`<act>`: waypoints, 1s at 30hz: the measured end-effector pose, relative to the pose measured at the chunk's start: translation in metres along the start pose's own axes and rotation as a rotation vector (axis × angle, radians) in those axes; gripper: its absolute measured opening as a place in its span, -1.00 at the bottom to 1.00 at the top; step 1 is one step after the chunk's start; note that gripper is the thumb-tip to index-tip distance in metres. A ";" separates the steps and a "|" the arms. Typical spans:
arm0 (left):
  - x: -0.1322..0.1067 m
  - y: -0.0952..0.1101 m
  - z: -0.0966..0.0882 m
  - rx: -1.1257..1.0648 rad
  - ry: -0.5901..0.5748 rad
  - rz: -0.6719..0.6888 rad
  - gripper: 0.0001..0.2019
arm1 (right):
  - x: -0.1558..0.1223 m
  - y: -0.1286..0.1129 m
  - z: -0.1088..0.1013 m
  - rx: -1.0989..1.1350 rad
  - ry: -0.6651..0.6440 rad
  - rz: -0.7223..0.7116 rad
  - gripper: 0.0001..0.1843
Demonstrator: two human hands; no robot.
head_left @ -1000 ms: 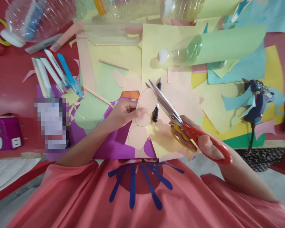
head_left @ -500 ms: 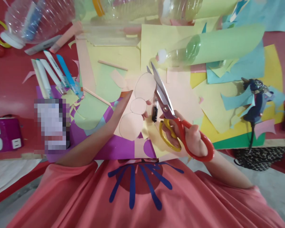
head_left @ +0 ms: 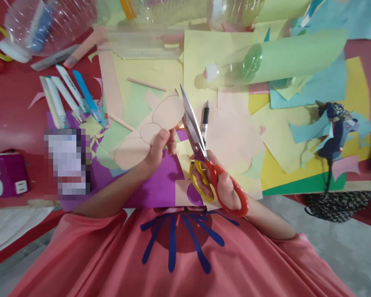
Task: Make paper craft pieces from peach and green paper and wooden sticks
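My left hand (head_left: 159, 146) pinches a peach paper shape (head_left: 148, 130) made of joined rounded lobes with pencil outlines, held above the table. My right hand (head_left: 218, 183) is closed in the red and yellow handles of the scissors (head_left: 200, 148). The steel blades point up and away, with their tips beside the right edge of the paper's top lobe. A black pen (head_left: 205, 121) lies on the sheets just right of the blades.
Coloured paper sheets (head_left: 235, 140) and scraps cover the red table (head_left: 15, 111). Markers (head_left: 69, 97) lie at left, clear plastic bottles (head_left: 46, 24) at the back, a glue gun (head_left: 332, 132) at right, a purple box (head_left: 6, 175) at far left.
My left hand swung the paper shape leftward, tilting it flatter. My right hand brought the scissors left and closer in, with the blades turned more upright.
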State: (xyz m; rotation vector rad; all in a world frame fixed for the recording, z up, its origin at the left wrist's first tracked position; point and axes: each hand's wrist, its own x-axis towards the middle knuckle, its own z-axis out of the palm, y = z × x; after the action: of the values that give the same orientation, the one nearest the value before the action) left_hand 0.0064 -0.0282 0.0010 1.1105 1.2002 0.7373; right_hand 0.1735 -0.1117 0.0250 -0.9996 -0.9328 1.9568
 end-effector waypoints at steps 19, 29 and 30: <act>-0.010 0.000 -0.001 -0.050 0.010 -0.018 -0.57 | 0.002 -0.009 -0.008 -0.003 -0.025 -0.002 -0.19; -0.001 0.006 0.003 -0.114 0.041 -0.109 -0.64 | -0.001 -0.012 -0.008 -0.029 0.000 -0.010 -0.23; -0.001 0.006 0.003 -0.120 0.031 -0.092 -0.64 | -0.001 -0.012 -0.009 -0.028 0.001 -0.016 -0.23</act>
State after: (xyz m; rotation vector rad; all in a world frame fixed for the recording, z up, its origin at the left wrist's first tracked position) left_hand 0.0092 -0.0279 0.0069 0.9413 1.2088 0.7480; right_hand 0.1853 -0.1048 0.0319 -1.0058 -0.9675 1.9347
